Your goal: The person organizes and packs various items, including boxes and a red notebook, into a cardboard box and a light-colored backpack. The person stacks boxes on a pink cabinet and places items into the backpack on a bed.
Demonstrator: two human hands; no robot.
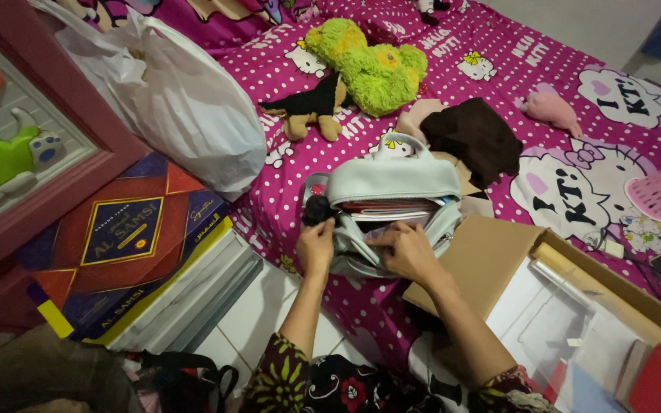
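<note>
Both hands at grey bag [392, 180]; left hand [315, 245] grips edge, right hand [403, 248] inside.

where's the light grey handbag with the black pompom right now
In the head view, the light grey handbag lies mid-frame on the pink polka-dot bedsheet, both hands at its opening, a brown cloth just beyond.

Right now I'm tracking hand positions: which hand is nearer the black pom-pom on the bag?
Left. The left hand sits just below the black pom-pom; the right hand is farther right, at the grey bag's opening.
</note>
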